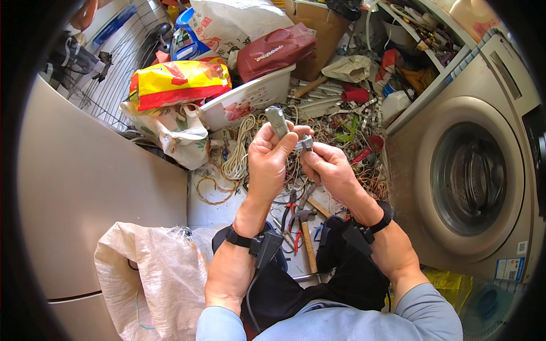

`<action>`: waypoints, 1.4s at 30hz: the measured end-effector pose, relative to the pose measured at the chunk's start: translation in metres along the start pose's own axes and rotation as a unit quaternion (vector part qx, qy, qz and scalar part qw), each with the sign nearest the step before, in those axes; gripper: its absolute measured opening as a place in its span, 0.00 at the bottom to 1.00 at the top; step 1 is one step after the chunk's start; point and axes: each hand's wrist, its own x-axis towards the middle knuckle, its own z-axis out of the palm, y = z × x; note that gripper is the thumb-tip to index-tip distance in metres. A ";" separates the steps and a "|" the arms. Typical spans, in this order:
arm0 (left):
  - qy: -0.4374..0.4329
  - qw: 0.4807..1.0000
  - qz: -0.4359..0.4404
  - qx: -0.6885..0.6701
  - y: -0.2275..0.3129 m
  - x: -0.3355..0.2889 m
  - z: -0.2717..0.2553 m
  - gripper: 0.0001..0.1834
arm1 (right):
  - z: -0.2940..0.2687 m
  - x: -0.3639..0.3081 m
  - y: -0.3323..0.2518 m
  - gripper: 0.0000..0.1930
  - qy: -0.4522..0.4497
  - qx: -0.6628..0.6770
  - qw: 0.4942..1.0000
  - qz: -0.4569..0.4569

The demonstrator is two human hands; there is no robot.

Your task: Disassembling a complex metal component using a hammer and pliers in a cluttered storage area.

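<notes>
My left hand [268, 159] is closed around a long grey metal piece [276, 120], which stands tilted up above the fingers. My right hand [330, 166] pinches a small silver metal fitting [306, 142] right beside it. Whether the two metal parts are joined cannot be made out, as the fingers cover the gap. Below the hands, on the floor between my knees, lie a hammer [308, 244] with a wooden handle and pliers [298, 240] with red grips. Another tool with a wooden handle [319, 207] lies close by.
Scrap wire and metal strips [347, 133] cover the floor ahead, beside a coil of pale rope [238, 150]. A washing machine [406, 170] stands right; a woven sack [165, 267] and smooth metallic cabinet [108, 193] stand left. Bags top a white bin [250, 96].
</notes>
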 end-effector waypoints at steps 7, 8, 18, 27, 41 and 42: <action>0.035 0.997 -0.045 -0.042 0.005 -0.003 -0.003 0.08 | 0.008 -0.003 -0.006 0.12 -0.044 0.115 0.992 0.010; 0.028 0.996 -0.058 -0.057 0.007 -0.004 -0.007 0.08 | 0.006 -0.003 -0.007 0.12 -0.088 0.181 0.978 0.047; 0.026 0.994 -0.059 -0.091 0.007 -0.003 -0.011 0.08 | 0.001 0.001 -0.005 0.23 -0.121 0.153 0.980 0.032; 0.010 0.994 -0.051 -0.095 0.004 -0.003 -0.010 0.09 | -0.002 -0.005 0.005 0.15 -0.124 0.279 0.947 0.094; 0.038 0.999 -0.008 -0.006 0.005 -0.009 -0.001 0.08 | 0.000 -0.004 0.000 0.13 -0.046 0.082 0.995 0.043; 0.065 0.996 0.032 0.051 0.000 -0.009 0.001 0.08 | 0.004 0.000 0.005 0.12 0.031 -0.047 0.998 0.007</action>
